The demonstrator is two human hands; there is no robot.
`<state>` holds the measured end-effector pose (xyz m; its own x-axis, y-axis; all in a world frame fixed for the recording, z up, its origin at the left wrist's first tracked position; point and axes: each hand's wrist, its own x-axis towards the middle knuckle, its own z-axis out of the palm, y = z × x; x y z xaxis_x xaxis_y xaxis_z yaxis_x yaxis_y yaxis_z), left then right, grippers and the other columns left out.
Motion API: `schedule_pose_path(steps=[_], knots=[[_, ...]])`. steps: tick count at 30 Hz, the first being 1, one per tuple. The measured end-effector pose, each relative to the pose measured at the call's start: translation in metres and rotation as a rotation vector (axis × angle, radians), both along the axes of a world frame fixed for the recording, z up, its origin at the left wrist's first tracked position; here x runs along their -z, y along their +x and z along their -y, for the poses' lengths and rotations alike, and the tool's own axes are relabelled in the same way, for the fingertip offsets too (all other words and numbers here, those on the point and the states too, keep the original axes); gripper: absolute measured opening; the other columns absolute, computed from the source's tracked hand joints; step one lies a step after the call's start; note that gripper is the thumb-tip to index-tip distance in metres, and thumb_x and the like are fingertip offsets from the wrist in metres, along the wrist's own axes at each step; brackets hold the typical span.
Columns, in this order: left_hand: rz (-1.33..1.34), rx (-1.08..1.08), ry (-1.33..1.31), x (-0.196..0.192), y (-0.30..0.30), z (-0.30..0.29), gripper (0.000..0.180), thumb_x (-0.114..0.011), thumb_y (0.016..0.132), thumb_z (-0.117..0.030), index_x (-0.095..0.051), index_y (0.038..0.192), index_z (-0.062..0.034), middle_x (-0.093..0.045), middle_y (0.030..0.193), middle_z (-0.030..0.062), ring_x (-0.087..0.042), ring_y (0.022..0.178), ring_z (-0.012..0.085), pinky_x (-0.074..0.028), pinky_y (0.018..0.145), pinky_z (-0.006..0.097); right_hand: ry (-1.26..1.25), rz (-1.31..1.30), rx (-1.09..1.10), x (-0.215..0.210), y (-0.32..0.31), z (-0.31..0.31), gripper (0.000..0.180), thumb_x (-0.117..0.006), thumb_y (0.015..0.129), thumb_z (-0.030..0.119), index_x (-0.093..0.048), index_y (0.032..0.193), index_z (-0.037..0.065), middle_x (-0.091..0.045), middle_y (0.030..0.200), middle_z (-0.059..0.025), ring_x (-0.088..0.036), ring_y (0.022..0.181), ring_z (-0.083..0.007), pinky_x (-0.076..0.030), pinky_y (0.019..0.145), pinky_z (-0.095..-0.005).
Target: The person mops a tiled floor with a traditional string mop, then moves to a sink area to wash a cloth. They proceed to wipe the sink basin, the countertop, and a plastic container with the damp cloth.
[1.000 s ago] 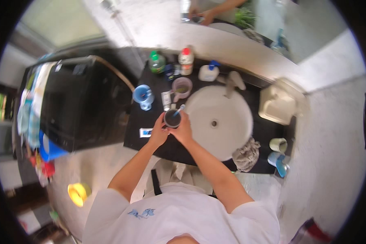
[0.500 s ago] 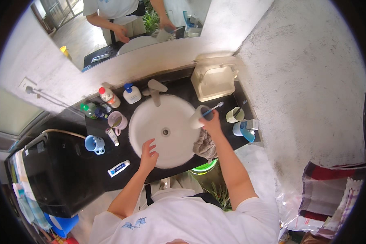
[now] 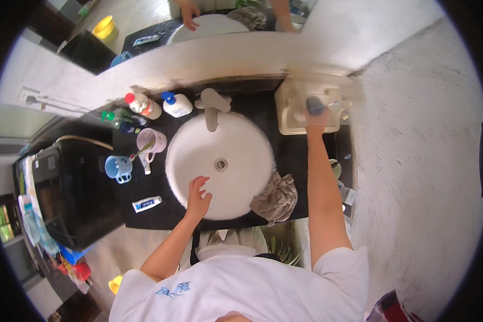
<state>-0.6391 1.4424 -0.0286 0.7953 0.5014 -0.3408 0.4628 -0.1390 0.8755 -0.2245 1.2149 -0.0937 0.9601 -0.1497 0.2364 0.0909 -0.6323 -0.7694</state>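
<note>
My right hand (image 3: 315,119) reaches out over the beige plastic box (image 3: 291,130) at the back right of the counter. It is wrapped round a cup (image 3: 315,106) with a dark inside; a toothbrush (image 3: 334,104) sticks out of the cup to the right. Motion blurs hand and cup, so whether the cup touches the box cannot be made out. Over the near left part of the white basin (image 3: 241,139) hovers my left hand (image 3: 199,199), fingers apart and slightly bent, holding nothing.
A faucet (image 3: 213,107) rises behind the basin. A crumpled grey cloth (image 3: 276,197) lies at its near right rim. Left of it stand a pump bottle (image 3: 177,104), a red-capped bottle (image 3: 143,105), a pink mug (image 3: 152,140), a blue mug (image 3: 119,168) and a toothpaste tube (image 3: 146,204).
My right hand has carried the cup and toothbrush from the basin's right rim, away from me and rightward, to above the beige box. My left hand stays over the basin, hardly moved.
</note>
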Motion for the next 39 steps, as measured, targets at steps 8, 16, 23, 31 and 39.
schedule_pose_path(steps=[8, 16, 23, 31, 39], knots=[[-0.097, -0.555, 0.351, 0.027, -0.016, -0.068, 0.068, -0.07, 0.076, -0.014, -0.037, 0.135, -0.0074, -0.036, 0.13, 0.0183, -0.043, 0.116, 0.0321, -0.047, 0.088, 0.042, -0.249, 0.22, -0.169, 0.009, -0.042, 0.016, 0.113, -0.088, 0.059, 0.027, -0.021, 0.143, -0.008, -0.033, 0.139, -0.0277, -0.035, 0.129, -0.0413, -0.035, 0.105, -0.0483], [0.039, -0.714, 0.37, 0.026, 0.019, -0.173, 0.092, -0.079, 0.074, -0.039, -0.03, 0.141, -0.0001, -0.046, 0.122, 0.0202, -0.051, 0.11, 0.0323, -0.045, 0.092, 0.039, -0.48, -0.168, -0.478, -0.041, -0.29, 0.05, 0.067, -0.077, 0.071, 0.037, -0.051, 0.127, 0.01, -0.039, 0.131, -0.0228, -0.039, 0.119, -0.0422, -0.034, 0.097, -0.0538], [0.24, -0.657, 0.001, 0.067, 0.028, -0.218, 0.063, -0.07, 0.085, -0.026, -0.041, 0.134, 0.0004, -0.057, 0.102, 0.012, -0.058, 0.065, 0.0124, -0.047, 0.052, 0.024, -0.578, -0.273, -0.4, 0.003, -0.33, 0.047, 0.031, -0.065, 0.081, 0.018, -0.053, 0.105, 0.004, -0.047, 0.114, -0.018, -0.045, 0.103, -0.0383, -0.04, 0.085, -0.0488], [0.299, -0.479, -0.054, 0.059, 0.014, -0.224, 0.059, -0.066, 0.088, -0.025, -0.042, 0.135, 0.0006, -0.062, 0.111, 0.0103, -0.062, 0.074, 0.0104, -0.05, 0.06, 0.024, -0.049, 0.027, -0.668, -0.096, -0.23, -0.107, 0.054, -0.054, 0.083, 0.007, -0.043, 0.135, -0.003, -0.05, 0.125, -0.0184, -0.048, 0.119, -0.0321, -0.037, 0.103, -0.0394], [0.031, -0.385, 0.055, 0.046, 0.016, -0.221, 0.053, -0.05, 0.086, -0.011, -0.04, 0.138, -0.0051, -0.064, 0.103, 0.0136, -0.063, 0.062, 0.0152, -0.051, 0.059, 0.027, -0.526, 0.333, -0.576, -0.067, -0.142, -0.264, 0.056, -0.069, 0.066, 0.014, -0.063, 0.121, 0.023, -0.051, 0.112, -0.0078, -0.05, 0.097, -0.0309, -0.042, 0.082, -0.0446]])
